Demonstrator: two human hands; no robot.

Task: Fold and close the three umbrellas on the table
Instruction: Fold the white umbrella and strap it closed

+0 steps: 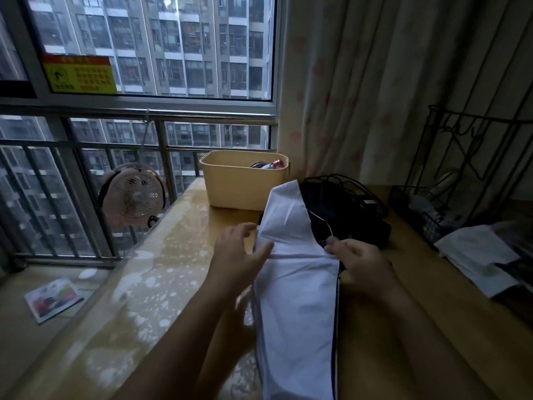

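Note:
A white umbrella with dark trim lies lengthwise on the wooden table, its canopy partly gathered. My left hand touches its left side with relaxed, spread fingers, thumb on the cloth. My right hand grips the canopy's right edge near a thin rib with curled fingers. Behind it lies a dark umbrella in a loose heap. A third white umbrella rests at the right edge, partly cut off.
A cream plastic bin stands at the back by the window. A black wire rack occupies the back right. A small pink fan hangs on the railing at the left. A curtain hangs behind the table.

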